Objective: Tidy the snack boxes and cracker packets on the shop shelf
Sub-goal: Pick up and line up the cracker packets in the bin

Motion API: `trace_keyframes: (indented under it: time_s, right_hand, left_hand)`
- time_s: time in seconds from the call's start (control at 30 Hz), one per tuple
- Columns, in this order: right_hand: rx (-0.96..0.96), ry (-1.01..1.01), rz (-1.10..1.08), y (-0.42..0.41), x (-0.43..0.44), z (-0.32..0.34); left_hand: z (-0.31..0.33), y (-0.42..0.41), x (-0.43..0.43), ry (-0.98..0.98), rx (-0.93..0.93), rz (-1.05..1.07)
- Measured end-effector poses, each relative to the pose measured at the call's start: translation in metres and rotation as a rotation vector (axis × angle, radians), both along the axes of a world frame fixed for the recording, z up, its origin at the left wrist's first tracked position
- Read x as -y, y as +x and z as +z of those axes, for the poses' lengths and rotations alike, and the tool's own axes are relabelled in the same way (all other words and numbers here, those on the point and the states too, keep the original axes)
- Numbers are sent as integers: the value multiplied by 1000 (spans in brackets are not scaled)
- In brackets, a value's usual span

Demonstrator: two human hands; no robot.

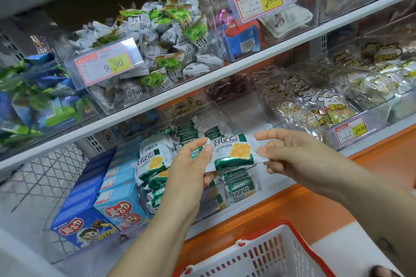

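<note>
Basket (258,254), red rim, white sides: nearest us, low right, apart from the shelf.
Left hand (191,164): we pinch the left end of one cracker packet (234,153), thumb on top, fingers curled beneath.
Right hand (290,153): thumb and forefinger pinch the packet's right end seam.
Packet: held face up between both hands, long axis running left to right, just above the clear bin (221,112) of like packets on the lower shelf.
Bin: under and beyond the packet; we judge the coming move a short drop down and away, both hands equally near.
Snack boxes (119,207): blue, in rows, left of the bin, nearer the left hand.
</note>
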State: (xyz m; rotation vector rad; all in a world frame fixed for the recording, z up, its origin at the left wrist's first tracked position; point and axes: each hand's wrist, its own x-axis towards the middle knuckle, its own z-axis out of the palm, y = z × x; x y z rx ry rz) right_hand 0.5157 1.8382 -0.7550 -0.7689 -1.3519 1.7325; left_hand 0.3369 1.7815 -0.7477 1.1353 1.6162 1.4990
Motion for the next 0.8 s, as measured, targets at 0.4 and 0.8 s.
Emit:
trace_keyframes:
  time_s: [0.4, 0.8]
  right_hand:
    - [-169, -27, -7, 4, -1, 1]
    - [20, 75, -258, 1, -6, -9]
  left_hand:
    - [9, 3, 9, -138, 584, -166]
    - [7, 6, 8, -93, 137, -100]
